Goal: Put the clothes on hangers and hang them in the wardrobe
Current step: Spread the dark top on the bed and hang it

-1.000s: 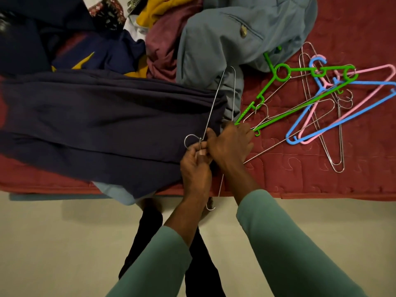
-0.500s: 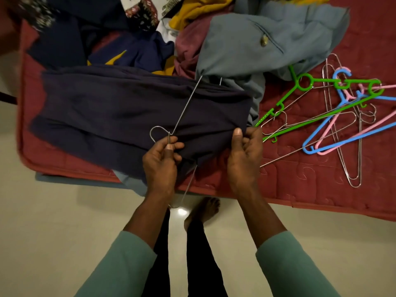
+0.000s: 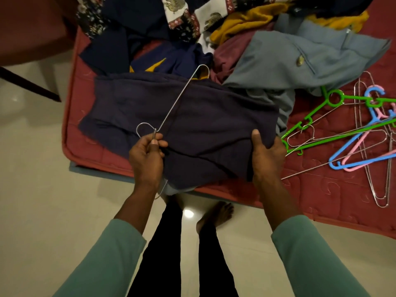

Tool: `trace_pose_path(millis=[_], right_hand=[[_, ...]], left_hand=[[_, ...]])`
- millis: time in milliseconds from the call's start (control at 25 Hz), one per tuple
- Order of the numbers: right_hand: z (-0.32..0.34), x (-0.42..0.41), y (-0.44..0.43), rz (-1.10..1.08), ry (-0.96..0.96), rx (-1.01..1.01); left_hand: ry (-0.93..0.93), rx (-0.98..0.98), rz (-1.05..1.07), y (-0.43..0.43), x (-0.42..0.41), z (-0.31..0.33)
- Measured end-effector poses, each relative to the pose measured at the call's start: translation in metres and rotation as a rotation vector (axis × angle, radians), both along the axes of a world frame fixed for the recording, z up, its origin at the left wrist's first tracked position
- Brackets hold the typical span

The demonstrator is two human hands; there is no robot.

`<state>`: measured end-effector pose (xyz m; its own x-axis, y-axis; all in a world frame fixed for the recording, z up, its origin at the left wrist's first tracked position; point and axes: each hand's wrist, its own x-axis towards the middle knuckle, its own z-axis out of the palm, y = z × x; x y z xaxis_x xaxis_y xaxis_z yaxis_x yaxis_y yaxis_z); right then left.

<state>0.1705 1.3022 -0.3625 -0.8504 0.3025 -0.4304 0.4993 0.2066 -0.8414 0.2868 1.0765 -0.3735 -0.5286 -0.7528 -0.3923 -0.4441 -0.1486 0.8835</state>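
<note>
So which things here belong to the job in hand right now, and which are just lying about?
In hand:
- wire hanger, pinched by the left hand
- navy garment, its edge gripped by the right hand

Lying about, untouched:
- clothes pile
- spare hangers, plastic and wire
- mattress under it all

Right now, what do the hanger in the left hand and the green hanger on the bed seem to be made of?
Held hanger: thin metal wire, probably steel; silvery, glinting. Green hanger: likely moulded plastic; thick, smooth, evenly bright colour.
</note>
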Motion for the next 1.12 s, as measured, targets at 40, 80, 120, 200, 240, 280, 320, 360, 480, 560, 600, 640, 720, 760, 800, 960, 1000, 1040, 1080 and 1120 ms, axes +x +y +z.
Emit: trace_pose_path(millis=[40,80,120,200,240,280,320,360,480,560,600,640,720,760,800,960,1000,1040,1080,1120], right_hand=[[0.000,0.000,0.001,-0.032,0.010,-0.038],[0.003,0.000,0.001,-0.063,0.023,-0.072],[0.010,0.001,-0.001,-0.078,0.042,-0.091],[0.030,0.002,-0.010,-0.056,0.059,-0.113],[0.044,0.002,-0.018,-0.034,0.061,-0.139],[0.060,0.001,-0.026,-0.011,0.070,-0.164],[0.078,0.001,-0.037,0.016,0.077,-0.185],[0.098,-0.001,-0.050,0.049,0.087,-0.207],[0.170,-0.001,-0.099,0.137,0.107,-0.296],[0.214,0.001,-0.131,0.163,0.096,-0.412],[0.232,0.003,-0.144,0.187,0.098,-0.474],[0.252,0.005,-0.160,0.224,0.101,-0.540],[0.292,0.008,-0.188,0.299,0.133,-0.644],[0.314,0.009,-0.202,0.334,0.153,-0.693],[0.334,0.010,-0.215,0.367,0.153,-0.765],[0.403,0.012,-0.269,0.567,0.109,-1.066],[0.414,0.015,-0.281,0.621,0.064,-1.095],[0.427,0.017,-0.295,0.691,0.009,-1.098],[0.439,0.019,-0.307,0.765,-0.053,-1.071],[0.451,0.020,-0.321,0.840,-0.097,-1.037]], left_hand=[[0.001,0.007,0.026,-0.002,0.000,0.006],[-0.003,0.011,0.042,-0.004,0.002,0.013],[-0.008,0.008,0.049,-0.007,0.004,0.021],[-0.006,-0.041,0.058,-0.020,0.008,0.049],[0.004,-0.082,0.062,-0.031,0.008,0.068],[0.013,-0.125,0.065,-0.044,0.008,0.086],[0.016,-0.166,0.071,-0.060,0.008,0.104],[0.016,-0.203,0.079,-0.077,0.007,0.124],[0.043,-0.280,0.084,-0.127,0.003,0.196],[0.101,-0.342,0.077,-0.160,0.000,0.258],[0.115,-0.398,0.078,-0.176,0.001,0.291],[0.129,-0.461,0.098,-0.193,0.005,0.331],[0.170,-0.591,0.145,-0.223,0.011,0.407],[0.188,-0.667,0.165,-0.237,0.013,0.444],[0.192,-0.735,0.191,-0.249,0.015,0.477],[0.240,-0.970,0.243,-0.277,0.031,0.594],[0.229,-1.026,0.224,-0.279,0.037,0.618],[0.204,-1.090,0.200,-0.283,0.046,0.645],[0.169,-1.154,0.163,-0.287,0.054,0.671],[0.130,-1.222,0.126,-0.290,0.063,0.696]])
